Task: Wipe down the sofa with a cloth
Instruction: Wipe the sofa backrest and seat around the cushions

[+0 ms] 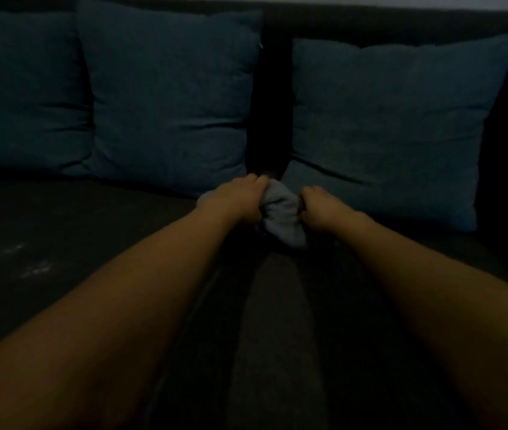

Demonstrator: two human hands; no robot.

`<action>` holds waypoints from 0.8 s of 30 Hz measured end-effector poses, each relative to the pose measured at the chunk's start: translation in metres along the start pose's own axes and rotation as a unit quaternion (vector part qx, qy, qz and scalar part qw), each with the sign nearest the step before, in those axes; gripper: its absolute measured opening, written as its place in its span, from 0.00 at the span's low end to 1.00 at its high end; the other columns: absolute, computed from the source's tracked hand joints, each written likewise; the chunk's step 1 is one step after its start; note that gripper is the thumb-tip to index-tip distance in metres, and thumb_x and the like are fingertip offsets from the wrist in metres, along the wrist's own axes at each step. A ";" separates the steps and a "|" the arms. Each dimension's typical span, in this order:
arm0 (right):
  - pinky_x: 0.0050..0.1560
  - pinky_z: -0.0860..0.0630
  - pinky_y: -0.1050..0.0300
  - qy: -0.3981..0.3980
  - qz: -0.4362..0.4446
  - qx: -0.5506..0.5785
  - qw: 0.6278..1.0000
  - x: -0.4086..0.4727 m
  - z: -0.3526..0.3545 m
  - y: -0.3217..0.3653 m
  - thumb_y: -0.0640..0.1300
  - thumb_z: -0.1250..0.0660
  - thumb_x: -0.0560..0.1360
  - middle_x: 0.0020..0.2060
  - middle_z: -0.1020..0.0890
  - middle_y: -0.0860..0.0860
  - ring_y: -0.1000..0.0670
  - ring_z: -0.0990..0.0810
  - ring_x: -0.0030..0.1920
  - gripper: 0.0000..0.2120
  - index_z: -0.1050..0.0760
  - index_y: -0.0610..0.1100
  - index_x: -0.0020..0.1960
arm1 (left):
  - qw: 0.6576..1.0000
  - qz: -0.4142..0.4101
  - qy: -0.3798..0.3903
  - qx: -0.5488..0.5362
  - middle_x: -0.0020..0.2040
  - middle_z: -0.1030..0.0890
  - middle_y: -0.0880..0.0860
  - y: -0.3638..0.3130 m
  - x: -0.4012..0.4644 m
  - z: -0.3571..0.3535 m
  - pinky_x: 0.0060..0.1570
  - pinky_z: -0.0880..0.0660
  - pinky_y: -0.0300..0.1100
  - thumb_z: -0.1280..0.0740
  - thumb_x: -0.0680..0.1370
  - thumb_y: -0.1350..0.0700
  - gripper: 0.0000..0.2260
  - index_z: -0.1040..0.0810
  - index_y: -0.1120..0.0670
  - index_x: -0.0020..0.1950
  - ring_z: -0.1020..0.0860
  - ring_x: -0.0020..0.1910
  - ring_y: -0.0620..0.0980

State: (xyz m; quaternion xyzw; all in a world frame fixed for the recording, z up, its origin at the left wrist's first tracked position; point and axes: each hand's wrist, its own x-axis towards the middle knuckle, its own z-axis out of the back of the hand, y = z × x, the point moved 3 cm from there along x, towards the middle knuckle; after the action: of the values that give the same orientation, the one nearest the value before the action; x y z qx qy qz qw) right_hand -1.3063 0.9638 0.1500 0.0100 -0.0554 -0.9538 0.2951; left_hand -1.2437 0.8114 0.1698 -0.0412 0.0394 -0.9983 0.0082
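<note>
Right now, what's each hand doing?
Left hand: grips the bunched grey cloth.
Right hand: grips the same cloth's other side.

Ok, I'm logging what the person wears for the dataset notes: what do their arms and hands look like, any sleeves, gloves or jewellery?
Both forearms are bare as far as the frame shows, with no sleeve in view. The left hand and right hand wear no gloves. No watch, bracelet or ring is visible, though the picture is dark and the fingers are partly hidden, so small jewellery could be missed.

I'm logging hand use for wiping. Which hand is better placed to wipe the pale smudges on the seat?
Probably the left hand: it already grips the cloth, and the smudges lie on its side.
</note>
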 end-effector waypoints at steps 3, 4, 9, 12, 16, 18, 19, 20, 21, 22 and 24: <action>0.61 0.37 0.50 0.006 0.012 -0.061 0.998 0.019 -0.065 -0.004 0.50 0.40 0.77 0.66 0.35 0.42 0.40 0.34 0.63 0.29 0.45 0.45 0.75 | 0.988 0.081 0.060 -0.119 0.62 0.23 0.58 0.035 0.026 -0.064 0.61 0.27 0.48 0.33 0.73 0.54 0.20 0.25 0.57 0.65 0.24 0.60 0.55; 0.60 0.37 0.50 -0.032 0.024 -0.063 0.997 0.024 -0.075 -0.006 0.51 0.40 0.77 0.66 0.35 0.42 0.40 0.34 0.62 0.29 0.45 0.47 0.75 | 0.978 0.101 0.062 -0.174 0.62 0.22 0.58 0.044 0.033 -0.079 0.61 0.27 0.50 0.32 0.71 0.54 0.23 0.25 0.55 0.65 0.24 0.60 0.56; 0.57 0.37 0.50 -0.102 0.064 -0.070 0.990 0.056 -0.081 -0.012 0.51 0.40 0.77 0.61 0.33 0.42 0.41 0.33 0.58 0.26 0.40 0.45 0.72 | 0.967 0.110 0.050 -0.222 0.54 0.21 0.53 0.061 0.066 -0.095 0.53 0.22 0.49 0.34 0.59 0.47 0.25 0.23 0.46 0.56 0.21 0.50 0.52; 0.60 0.37 0.47 -0.067 0.041 -0.072 0.994 0.070 -0.085 -0.011 0.54 0.39 0.76 0.61 0.35 0.43 0.41 0.35 0.60 0.28 0.43 0.46 0.72 | 0.983 0.089 0.055 -0.148 0.61 0.23 0.50 0.062 0.076 -0.103 0.61 0.31 0.45 0.38 0.67 0.41 0.26 0.25 0.46 0.63 0.25 0.58 0.51; 0.62 0.38 0.48 -0.035 0.026 -0.096 0.994 0.069 -0.078 -0.005 0.54 0.35 0.74 0.63 0.35 0.42 0.41 0.36 0.62 0.32 0.44 0.46 0.72 | 0.986 0.059 0.034 -0.155 0.62 0.24 0.51 0.053 0.061 -0.092 0.61 0.35 0.40 0.41 0.78 0.46 0.18 0.25 0.52 0.65 0.26 0.61 0.50; 0.62 0.37 0.49 -0.021 0.032 -0.115 0.993 0.060 -0.072 0.002 0.54 0.33 0.73 0.64 0.35 0.42 0.41 0.34 0.63 0.32 0.42 0.46 0.72 | 0.986 0.073 0.026 -0.145 0.61 0.25 0.53 0.047 0.044 -0.084 0.61 0.33 0.42 0.44 0.81 0.46 0.19 0.27 0.56 0.65 0.26 0.60 0.51; 0.61 0.35 0.49 -0.015 0.040 -0.131 0.990 0.053 -0.068 0.005 0.54 0.32 0.72 0.64 0.34 0.42 0.42 0.33 0.63 0.32 0.41 0.45 0.71 | 0.979 0.112 0.034 -0.169 0.60 0.24 0.55 0.044 0.031 -0.084 0.59 0.30 0.44 0.42 0.80 0.49 0.17 0.26 0.57 0.63 0.25 0.58 0.53; 0.60 0.34 0.50 -0.011 0.050 -0.145 0.988 0.044 -0.065 0.008 0.54 0.32 0.72 0.63 0.33 0.43 0.42 0.32 0.62 0.31 0.39 0.45 0.70 | 0.971 0.140 0.039 -0.191 0.58 0.21 0.57 0.040 0.019 -0.081 0.57 0.27 0.47 0.38 0.78 0.53 0.15 0.24 0.57 0.61 0.23 0.56 0.55; 0.59 0.32 0.50 -0.006 0.058 -0.154 0.986 0.033 -0.062 0.009 0.54 0.31 0.72 0.63 0.32 0.43 0.43 0.31 0.62 0.30 0.38 0.45 0.69 | 0.984 0.096 0.044 -0.142 0.56 0.20 0.58 0.031 0.009 -0.081 0.56 0.25 0.49 0.35 0.75 0.56 0.14 0.23 0.57 0.59 0.22 0.55 0.57; 0.58 0.31 0.50 0.001 0.064 -0.158 0.985 0.021 -0.060 0.011 0.54 0.32 0.72 0.63 0.31 0.44 0.43 0.31 0.62 0.30 0.37 0.46 0.69 | 0.987 0.074 0.037 -0.136 0.56 0.20 0.58 0.025 -0.001 -0.081 0.58 0.25 0.50 0.34 0.73 0.57 0.15 0.22 0.56 0.59 0.22 0.55 0.57; 0.57 0.30 0.51 0.013 0.075 -0.154 0.985 -0.008 -0.056 0.015 0.54 0.33 0.73 0.62 0.31 0.45 0.44 0.30 0.61 0.28 0.36 0.47 0.69 | 0.988 0.042 0.061 -0.137 0.60 0.22 0.58 0.014 -0.025 -0.081 0.64 0.32 0.47 0.37 0.74 0.58 0.17 0.25 0.57 0.63 0.25 0.59 0.56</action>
State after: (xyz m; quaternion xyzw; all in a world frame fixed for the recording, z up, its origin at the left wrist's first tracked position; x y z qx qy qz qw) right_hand -1.2886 0.9504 0.0960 -0.0278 0.0956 -0.9257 0.3649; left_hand -1.2255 0.8044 0.0865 0.0209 0.1777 -0.9830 0.0416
